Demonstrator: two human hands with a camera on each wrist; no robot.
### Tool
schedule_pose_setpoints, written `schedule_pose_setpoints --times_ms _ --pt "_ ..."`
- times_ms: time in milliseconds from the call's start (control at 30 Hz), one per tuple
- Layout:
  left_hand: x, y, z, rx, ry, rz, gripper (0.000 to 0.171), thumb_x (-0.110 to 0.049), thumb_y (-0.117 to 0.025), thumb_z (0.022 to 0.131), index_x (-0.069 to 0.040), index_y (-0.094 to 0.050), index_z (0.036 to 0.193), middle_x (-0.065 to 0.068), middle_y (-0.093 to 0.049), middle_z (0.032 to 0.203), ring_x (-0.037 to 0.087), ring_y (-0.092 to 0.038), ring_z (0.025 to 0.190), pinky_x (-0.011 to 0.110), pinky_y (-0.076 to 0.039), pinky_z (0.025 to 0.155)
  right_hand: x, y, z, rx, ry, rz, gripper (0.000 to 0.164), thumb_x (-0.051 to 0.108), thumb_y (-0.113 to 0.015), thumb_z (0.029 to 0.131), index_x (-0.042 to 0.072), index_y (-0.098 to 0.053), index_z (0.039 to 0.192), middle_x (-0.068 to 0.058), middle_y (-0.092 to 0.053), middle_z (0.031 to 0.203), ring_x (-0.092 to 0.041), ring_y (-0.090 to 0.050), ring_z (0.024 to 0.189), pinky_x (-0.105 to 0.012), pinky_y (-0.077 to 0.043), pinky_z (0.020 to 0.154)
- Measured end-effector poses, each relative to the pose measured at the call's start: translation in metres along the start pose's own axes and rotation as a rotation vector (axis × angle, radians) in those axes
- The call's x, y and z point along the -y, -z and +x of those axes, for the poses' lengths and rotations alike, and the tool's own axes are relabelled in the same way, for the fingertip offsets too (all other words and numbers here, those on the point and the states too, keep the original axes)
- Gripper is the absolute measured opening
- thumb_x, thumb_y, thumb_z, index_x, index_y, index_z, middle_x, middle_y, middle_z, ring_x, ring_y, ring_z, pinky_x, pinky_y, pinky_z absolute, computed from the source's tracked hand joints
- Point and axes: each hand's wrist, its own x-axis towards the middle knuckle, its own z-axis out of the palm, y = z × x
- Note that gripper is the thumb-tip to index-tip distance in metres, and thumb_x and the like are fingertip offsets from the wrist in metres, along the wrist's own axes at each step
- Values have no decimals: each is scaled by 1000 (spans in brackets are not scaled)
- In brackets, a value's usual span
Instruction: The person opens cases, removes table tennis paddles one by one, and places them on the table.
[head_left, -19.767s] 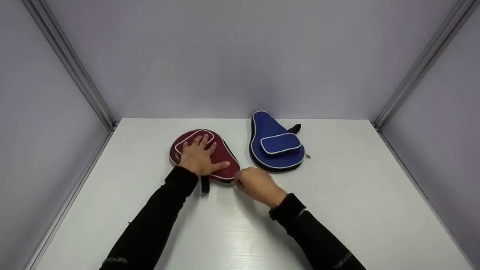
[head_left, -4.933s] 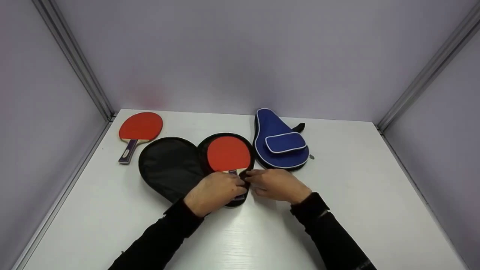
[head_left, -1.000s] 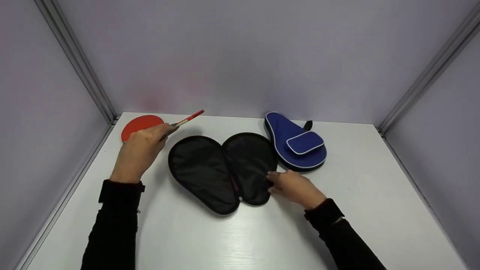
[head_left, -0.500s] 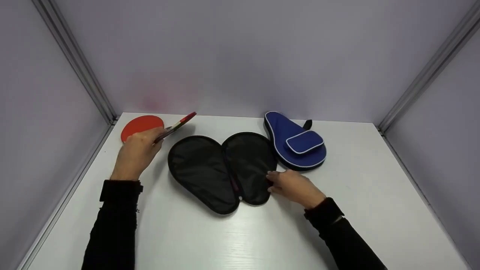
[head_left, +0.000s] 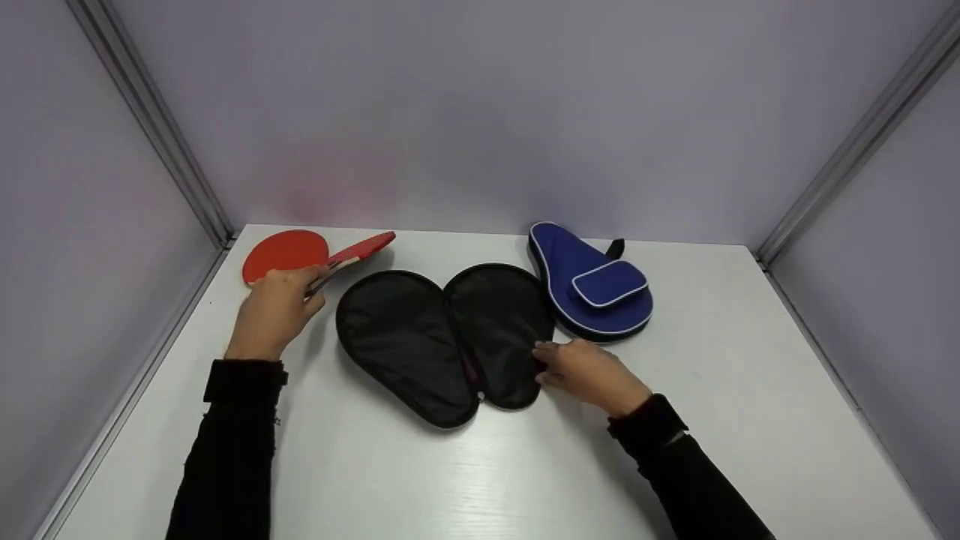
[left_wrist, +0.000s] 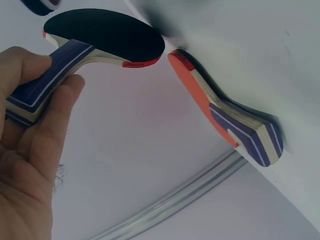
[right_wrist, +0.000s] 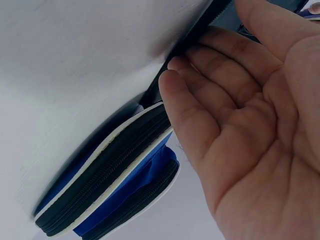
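My left hand [head_left: 274, 315] grips the handle of a table tennis paddle [head_left: 364, 248], held above the table with its red face tilted into view. In the left wrist view that paddle's dark other side [left_wrist: 107, 32] shows, with thumb and fingers round the blue handle. Just behind the hand, a second red paddle [head_left: 285, 251] lies at the back left, its handle hidden in the head view. Spread out in the middle is an unzipped paddle case [head_left: 405, 341], black inside. My right hand [head_left: 592, 375] holds the right rim of this case, fingers lightly curled at the edge.
A zipped blue paddle case [head_left: 581, 300] with white piping and a front pocket lies right behind the black one, touching its edge. Grey walls [head_left: 480, 112] enclose the white table [head_left: 480, 480] at the back and sides.
Since about five seconds ago, the paddle has come out of the case into my left hand. Over the last second it has lowered and turned, showing more red. My right hand stays put.
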Motion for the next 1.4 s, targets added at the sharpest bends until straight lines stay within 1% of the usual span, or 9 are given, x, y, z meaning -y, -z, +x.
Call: schedule_pose_setpoints --times_ms 167,267,467,667,767,933,1100,1167,1400 --pt "9 -5 0 89 25 29 41 2 -74 103 -6 -81 142 22 -75 90 33 -64 77 50 -60 65 1 0 1 -13 15 -3 35 18 -81 112 -4 -81 138 -26 -82 146 -43 -87 118 -52 -73 99" --pt "13 -8 -1 112 29 34 37 3 -74 103 -5 -81 138 18 -71 84 32 -63 76 51 -62 65 1 0 1 -7 7 -6 36 19 -82 111 -3 -82 139 -25 -82 146 -43 -87 118 -51 -73 99" --pt "13 -14 -4 175 15 59 40 3 -82 101 -2 -81 140 20 -78 95 35 -71 84 63 -68 81 2 1 0 9 -7 5 37 19 -82 111 -4 -81 141 -26 -81 148 -42 -87 119 -51 -73 101" --pt "11 -21 -4 257 -45 66 49 0 -88 99 1 -79 146 25 -84 111 37 -78 96 62 -70 93 3 1 0 18 -12 16 37 18 -81 112 -4 -81 140 -27 -80 149 -44 -86 120 -52 -73 102" --pt "10 -24 -4 289 -72 69 43 -3 -90 99 1 -80 141 25 -85 111 37 -80 97 61 -70 95 3 1 0 25 -13 15 38 19 -80 112 -4 -81 142 -26 -80 149 -44 -86 121 -53 -73 102" --pt "10 -28 -6 322 -79 49 24 -4 -91 98 -5 -83 120 21 -87 107 39 -83 100 63 -69 96 4 1 1 29 -19 16 39 20 -80 112 -4 -80 143 -26 -79 150 -44 -86 122 -53 -72 103" --pt "8 -29 -7 354 -64 52 9 -5 -84 100 -8 -76 98 12 -79 87 28 -70 83 55 -64 85 6 1 0 17 -5 -2 38 20 -81 112 -4 -81 141 -26 -81 148 -44 -86 118 -52 -73 101" --pt "7 -29 -7 366 -57 62 8 -6 -80 101 -9 -74 96 10 -76 84 26 -67 81 54 -63 84 6 2 0 12 -3 -7 37 20 -81 112 -4 -81 141 -26 -81 148 -45 -86 117 -53 -73 100" --pt "7 -32 -5 351 -70 77 7 -8 -85 98 -8 -78 99 15 -83 92 33 -77 86 62 -68 89 5 0 1 17 -23 23 38 18 -81 112 -4 -80 142 -26 -79 150 -45 -86 121 -54 -72 104"
